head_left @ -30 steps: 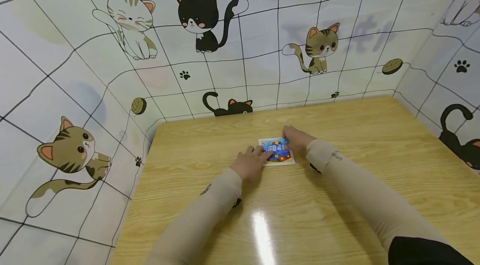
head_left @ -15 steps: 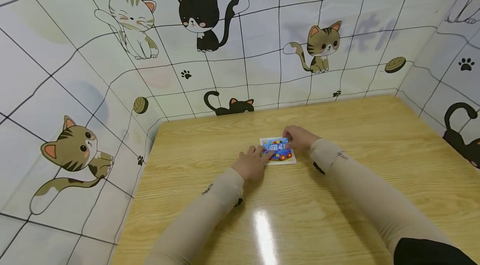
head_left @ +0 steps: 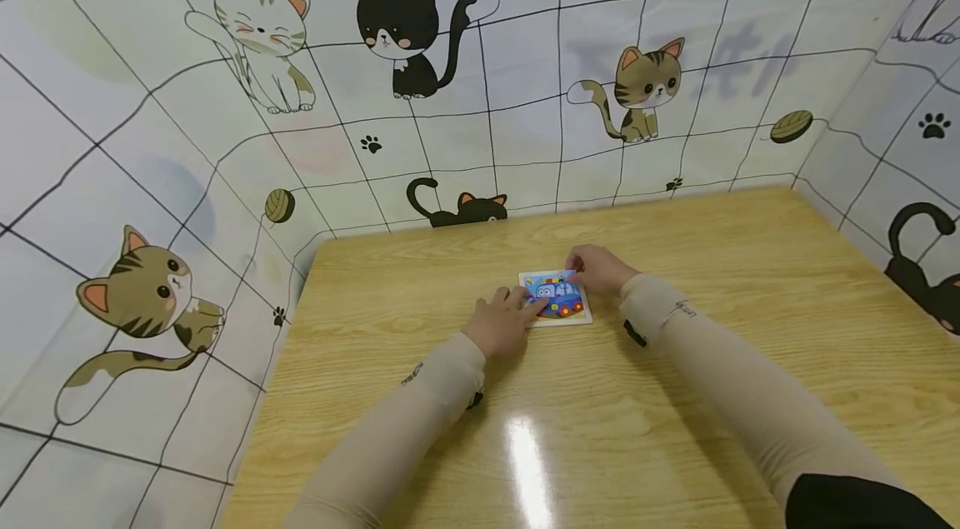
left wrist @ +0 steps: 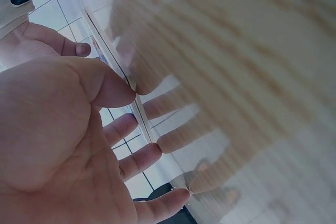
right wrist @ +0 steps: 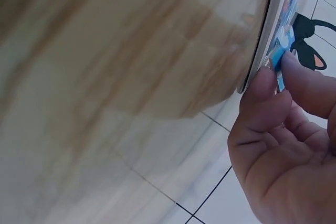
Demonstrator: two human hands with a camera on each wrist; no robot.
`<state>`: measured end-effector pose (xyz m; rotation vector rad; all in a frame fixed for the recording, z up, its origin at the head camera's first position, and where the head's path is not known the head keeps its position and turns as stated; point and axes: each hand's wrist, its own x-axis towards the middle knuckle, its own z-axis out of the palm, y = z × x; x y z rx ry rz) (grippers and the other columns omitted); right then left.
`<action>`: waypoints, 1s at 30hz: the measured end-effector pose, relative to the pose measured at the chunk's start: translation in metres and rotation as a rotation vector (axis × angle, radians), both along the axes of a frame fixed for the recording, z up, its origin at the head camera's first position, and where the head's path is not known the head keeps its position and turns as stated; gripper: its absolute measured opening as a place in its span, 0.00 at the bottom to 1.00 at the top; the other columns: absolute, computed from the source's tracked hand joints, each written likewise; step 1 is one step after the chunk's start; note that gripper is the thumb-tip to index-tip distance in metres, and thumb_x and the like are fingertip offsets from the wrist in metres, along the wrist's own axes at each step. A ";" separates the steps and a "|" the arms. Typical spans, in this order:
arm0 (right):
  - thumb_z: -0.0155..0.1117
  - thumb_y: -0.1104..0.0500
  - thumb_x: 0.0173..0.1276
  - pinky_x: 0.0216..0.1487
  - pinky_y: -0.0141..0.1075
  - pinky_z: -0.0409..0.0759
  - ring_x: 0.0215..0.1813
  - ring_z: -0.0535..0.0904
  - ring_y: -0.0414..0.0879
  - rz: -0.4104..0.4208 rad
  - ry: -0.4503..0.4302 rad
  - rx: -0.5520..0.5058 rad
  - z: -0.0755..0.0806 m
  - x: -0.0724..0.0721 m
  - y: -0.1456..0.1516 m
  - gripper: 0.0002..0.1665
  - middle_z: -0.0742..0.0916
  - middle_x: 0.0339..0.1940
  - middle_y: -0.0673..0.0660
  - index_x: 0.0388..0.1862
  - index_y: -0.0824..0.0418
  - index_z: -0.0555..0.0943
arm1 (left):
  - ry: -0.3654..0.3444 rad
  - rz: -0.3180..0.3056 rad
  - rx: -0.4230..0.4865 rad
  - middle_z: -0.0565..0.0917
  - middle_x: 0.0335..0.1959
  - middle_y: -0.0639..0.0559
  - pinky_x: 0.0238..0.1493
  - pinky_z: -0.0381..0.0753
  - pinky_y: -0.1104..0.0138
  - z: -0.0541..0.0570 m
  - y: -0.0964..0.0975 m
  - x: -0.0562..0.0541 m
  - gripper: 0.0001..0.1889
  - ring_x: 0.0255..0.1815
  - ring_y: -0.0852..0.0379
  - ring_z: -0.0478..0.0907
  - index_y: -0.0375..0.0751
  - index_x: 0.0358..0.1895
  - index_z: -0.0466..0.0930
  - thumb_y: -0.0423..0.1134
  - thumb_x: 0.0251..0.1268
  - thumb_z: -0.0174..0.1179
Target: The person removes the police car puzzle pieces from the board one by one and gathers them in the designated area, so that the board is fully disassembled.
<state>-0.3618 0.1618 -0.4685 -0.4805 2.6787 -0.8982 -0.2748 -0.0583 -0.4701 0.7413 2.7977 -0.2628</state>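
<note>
A flat white-bordered jigsaw puzzle [head_left: 564, 306] with a blue cartoon car lies on the table. My left hand [head_left: 501, 327] rests at its left side, with a finger reaching over the picture. In the left wrist view, the thumb and fingers of that hand [left wrist: 52, 129] touch along the edge of the puzzle board [left wrist: 111, 51], loosely spread. At the upper right corner my right hand [head_left: 602, 271] is bent over the board. Its thumb and index finger pinch a small blue puzzle piece [right wrist: 282, 51], slightly raised and tilted in the right wrist view.
The wooden table [head_left: 420, 279] extends around the puzzle, with a bright light reflection in front. A white cloth wall [head_left: 525, 79] with printed cats and grid lines encloses the back and both sides.
Both hands stay at nearly the same places on the puzzle. The right fingers shift only slightly at the upper right corner, and the head view tilts a little.
</note>
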 end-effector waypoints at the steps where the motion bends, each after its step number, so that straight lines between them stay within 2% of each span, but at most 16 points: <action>1: 0.64 0.67 0.73 0.53 0.48 0.76 0.48 0.77 0.55 -0.008 -0.006 -0.007 0.000 0.000 0.000 0.04 0.83 0.44 0.62 0.42 0.66 0.78 | 0.000 0.001 0.003 0.58 0.77 0.56 0.62 0.73 0.46 -0.001 0.000 -0.001 0.32 0.74 0.50 0.57 0.69 0.82 0.48 0.47 0.80 0.44; 7: 0.60 0.68 0.74 0.53 0.49 0.77 0.50 0.78 0.56 -0.027 -0.025 -0.060 0.000 0.002 0.000 0.03 0.83 0.46 0.64 0.44 0.67 0.78 | -0.007 0.006 0.014 0.57 0.78 0.58 0.63 0.72 0.45 -0.004 -0.002 -0.005 0.31 0.75 0.50 0.56 0.71 0.82 0.47 0.48 0.81 0.43; 12: 0.58 0.68 0.75 0.54 0.50 0.76 0.51 0.77 0.57 -0.058 -0.041 -0.090 -0.001 0.003 0.001 0.04 0.82 0.48 0.64 0.46 0.67 0.78 | 0.004 -0.004 0.010 0.59 0.77 0.59 0.61 0.73 0.45 -0.003 -0.002 -0.005 0.31 0.75 0.51 0.57 0.72 0.82 0.49 0.49 0.81 0.44; 16: 0.59 0.68 0.75 0.53 0.49 0.76 0.49 0.76 0.56 -0.069 -0.028 -0.080 -0.002 0.004 0.002 0.03 0.81 0.46 0.63 0.45 0.65 0.78 | 0.019 -0.009 0.018 0.60 0.76 0.59 0.60 0.74 0.46 -0.001 -0.002 -0.003 0.30 0.73 0.51 0.59 0.72 0.81 0.50 0.48 0.81 0.44; 23: 0.60 0.70 0.74 0.53 0.51 0.76 0.49 0.77 0.58 -0.026 -0.001 -0.050 0.002 0.007 0.000 0.04 0.81 0.46 0.64 0.45 0.66 0.76 | 0.047 -0.013 0.009 0.62 0.75 0.59 0.58 0.76 0.48 0.001 -0.002 -0.002 0.29 0.72 0.52 0.61 0.72 0.81 0.52 0.49 0.82 0.43; 27: 0.59 0.71 0.74 0.56 0.52 0.75 0.52 0.76 0.59 -0.045 -0.018 -0.061 0.004 0.009 -0.002 0.04 0.81 0.49 0.66 0.45 0.67 0.75 | 0.052 -0.012 0.006 0.62 0.75 0.59 0.59 0.76 0.48 0.002 -0.001 -0.002 0.28 0.72 0.52 0.62 0.72 0.81 0.52 0.48 0.83 0.42; 30: 0.58 0.70 0.75 0.53 0.48 0.77 0.52 0.77 0.58 -0.067 -0.054 -0.084 0.003 0.009 -0.003 0.05 0.81 0.49 0.66 0.47 0.66 0.75 | 0.048 -0.009 -0.004 0.62 0.76 0.59 0.59 0.76 0.48 0.002 0.000 -0.001 0.28 0.72 0.52 0.62 0.72 0.81 0.52 0.48 0.83 0.41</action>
